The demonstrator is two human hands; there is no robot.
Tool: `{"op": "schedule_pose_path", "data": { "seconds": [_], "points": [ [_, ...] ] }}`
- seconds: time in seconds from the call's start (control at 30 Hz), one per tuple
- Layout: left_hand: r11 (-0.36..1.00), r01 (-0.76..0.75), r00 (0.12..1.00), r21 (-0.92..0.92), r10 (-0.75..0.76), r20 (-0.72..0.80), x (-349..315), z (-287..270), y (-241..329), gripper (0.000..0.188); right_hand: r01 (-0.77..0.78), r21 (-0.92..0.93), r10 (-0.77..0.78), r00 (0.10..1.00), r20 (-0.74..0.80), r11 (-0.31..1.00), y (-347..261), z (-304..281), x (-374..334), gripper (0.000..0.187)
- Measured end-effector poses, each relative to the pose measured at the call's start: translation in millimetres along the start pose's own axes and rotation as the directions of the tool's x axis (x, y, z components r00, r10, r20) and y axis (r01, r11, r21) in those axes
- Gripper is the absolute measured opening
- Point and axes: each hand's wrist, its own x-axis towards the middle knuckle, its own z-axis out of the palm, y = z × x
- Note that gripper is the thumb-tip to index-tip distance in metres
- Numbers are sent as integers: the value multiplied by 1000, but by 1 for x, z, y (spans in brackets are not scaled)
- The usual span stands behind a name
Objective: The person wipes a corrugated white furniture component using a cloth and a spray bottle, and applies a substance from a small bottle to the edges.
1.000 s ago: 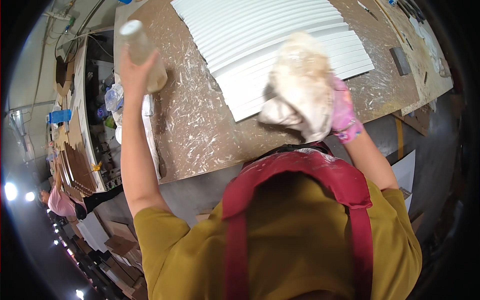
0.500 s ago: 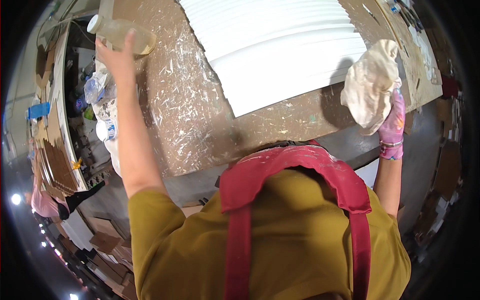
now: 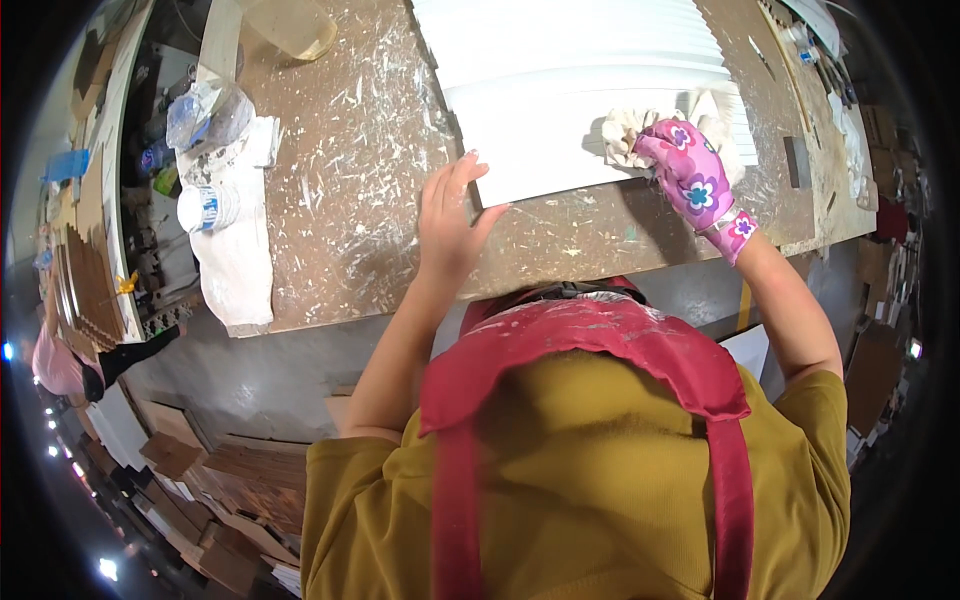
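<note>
While the cream rag [image 3: 625, 134] lies bunched on the white strips [image 3: 570, 125], the gloved right hand [image 3: 692, 175] grasps it | bare left hand [image 3: 450, 215], fingers parted, at the strips' near left corner | brown counter [image 3: 350, 200] beneath | translucent bottle [image 3: 290, 27] and white tub [image 3: 207, 208] toward its left

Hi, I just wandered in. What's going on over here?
A person stands at a paint-flecked worktable. Their right hand, in a pink flowered glove, holds a bunched cream cloth against a row of white slats. The bare left hand is open at the slats' near left corner. A clear container is at the table's far left, and a small white one is on white fabric nearer.
</note>
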Motion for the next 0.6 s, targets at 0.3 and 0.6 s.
{"op": "schedule_pose_path", "data": {
  "seconds": [0.3, 0.6],
  "points": [
    [993, 64, 998, -102, -61, 32, -4, -1, -7, 90, 67, 184, -101, 978, 181, 981, -51, -1, 23, 16],
    [987, 71, 997, -143, -65, 47, -4, -2, -9, 93, 287, 31, -288, 957, 41, 958, -46, 11, 29, 23]
  ]
}}
